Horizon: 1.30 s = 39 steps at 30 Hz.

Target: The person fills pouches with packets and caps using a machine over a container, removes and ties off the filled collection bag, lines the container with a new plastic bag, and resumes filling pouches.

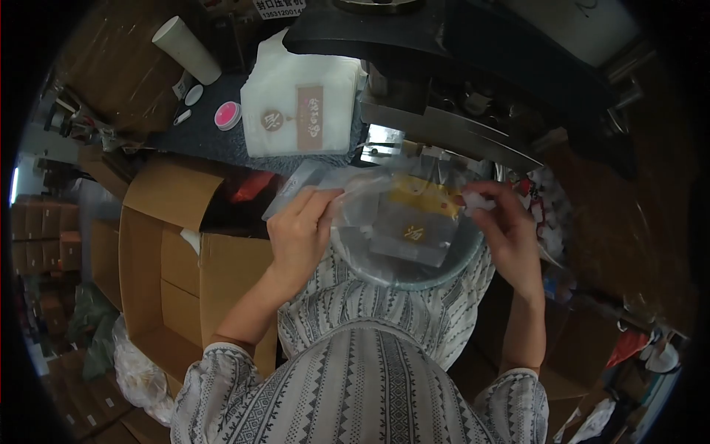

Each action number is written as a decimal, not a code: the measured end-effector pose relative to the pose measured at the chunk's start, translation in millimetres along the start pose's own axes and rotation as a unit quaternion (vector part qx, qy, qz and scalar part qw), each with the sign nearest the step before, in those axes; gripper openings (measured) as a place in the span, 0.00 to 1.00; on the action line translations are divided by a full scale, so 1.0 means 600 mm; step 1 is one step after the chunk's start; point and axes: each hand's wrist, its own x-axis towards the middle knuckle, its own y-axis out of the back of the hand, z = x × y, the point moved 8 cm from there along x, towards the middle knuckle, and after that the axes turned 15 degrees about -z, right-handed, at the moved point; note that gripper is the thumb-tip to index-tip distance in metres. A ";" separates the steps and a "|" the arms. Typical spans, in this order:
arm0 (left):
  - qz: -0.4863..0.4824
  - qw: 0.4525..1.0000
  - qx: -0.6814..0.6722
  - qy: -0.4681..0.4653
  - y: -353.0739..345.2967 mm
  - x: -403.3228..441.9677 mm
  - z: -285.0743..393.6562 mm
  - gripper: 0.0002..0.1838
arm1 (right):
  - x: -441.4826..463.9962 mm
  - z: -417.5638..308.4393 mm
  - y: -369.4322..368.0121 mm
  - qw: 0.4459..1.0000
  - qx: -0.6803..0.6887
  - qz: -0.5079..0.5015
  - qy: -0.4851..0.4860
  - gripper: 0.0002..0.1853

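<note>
My left hand (297, 233) is closed, fingertips pinching a clear plastic bag (351, 203) that stretches to the right, partly blurred. On the other side, my right hand (509, 233) has thumb and fingers pinched on a small whitish translucent piece (479, 204); its kind cannot be made out. Between the hands, a round basin (436, 283) sits on my lap. In it lie printed clear bags (414, 235), marked with gold characters and a yellow band. A dark metal machine (451, 122) stands just beyond the basin.
A stack of white printed bags (296, 111) lies on the cloth-covered bench, beside a pink round tin (228, 115) and a white cup (186, 50). An open cardboard box (163, 274) stands left of my lap. More boxes (44, 237) are stacked at far left.
</note>
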 end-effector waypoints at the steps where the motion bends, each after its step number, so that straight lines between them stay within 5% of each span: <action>1: -0.007 1.000 -0.005 0.000 -0.001 0.001 0.008 0.09 | 0.007 -0.003 -0.018 1.000 -0.001 -0.028 -0.012 0.07; 4: -0.020 0.999 -0.006 -0.024 -0.005 0.002 0.020 0.09 | 0.020 0.004 -0.049 0.989 0.128 -0.028 0.070 0.09; 7: -0.065 0.995 -0.022 -0.074 -0.025 0.003 0.032 0.06 | 0.021 -0.003 -0.060 0.994 -0.019 -0.068 0.089 0.11; 12: -0.176 0.969 -0.154 -0.083 -0.121 0.009 0.031 0.06 | 0.032 0.025 -0.050 0.995 0.072 -0.038 0.063 0.10; 14: -0.270 0.881 -0.382 0.067 -0.187 0.014 0.009 0.10 | 0.031 0.042 -0.035 0.994 0.098 0.007 0.048 0.11; 16: -0.312 0.847 -0.408 0.134 -0.206 0.043 0.005 0.11 | 0.009 0.033 0.004 0.983 -0.103 0.139 0.059 0.09; 18: -0.325 0.754 -0.533 0.206 -0.230 0.059 0.006 0.15 | -0.010 0.017 0.015 0.975 -0.189 0.105 0.051 0.08; 20: -0.313 0.734 -0.560 0.220 -0.244 0.068 0.006 0.15 | -0.019 0.015 0.030 0.959 -0.273 0.070 0.041 0.08; 22: -0.303 0.714 -0.587 0.233 -0.260 0.063 -0.003 0.16 | -0.035 0.021 0.082 0.901 -0.393 0.182 -0.028 0.07; 23: -0.292 0.741 -0.571 0.200 -0.261 0.063 -0.014 0.17 | -0.029 0.023 0.099 0.844 -0.492 0.208 -0.052 0.11; 24: -0.281 0.766 -0.554 0.166 -0.253 0.063 -0.022 0.18 | -0.030 0.048 0.118 0.845 -0.490 0.208 -0.055 0.11; 26: -0.117 0.933 -0.310 0.139 -0.143 0.093 -0.063 0.25 | -0.022 0.133 0.152 0.858 -0.462 0.133 -0.180 0.12; 27: -0.028 0.995 -0.049 0.078 -0.091 0.101 -0.075 0.29 | -0.020 0.128 0.153 0.858 -0.462 0.133 -0.178 0.12; 28: 0.062 0.974 0.218 0.012 -0.063 0.091 -0.073 0.33 | -0.017 0.120 0.147 0.867 -0.452 0.116 -0.175 0.14; 29: -0.026 0.965 0.256 0.053 -0.096 0.075 -0.122 0.37 | -0.016 0.112 0.142 0.875 -0.441 0.099 -0.172 0.15; 33: -0.071 0.986 0.145 0.046 -0.059 0.020 -0.137 0.20 | -0.032 0.079 0.136 0.866 -0.426 0.105 -0.242 0.12; 35: 0.000 0.992 0.094 0.086 -0.019 0.007 -0.126 0.08 | -0.034 0.041 0.113 0.951 -0.262 0.130 -0.100 0.12; 39: 0.030 0.998 0.052 0.029 0.005 -0.002 -0.049 0.10 | 0.017 -0.022 -0.010 0.993 -0.114 0.010 0.042 0.10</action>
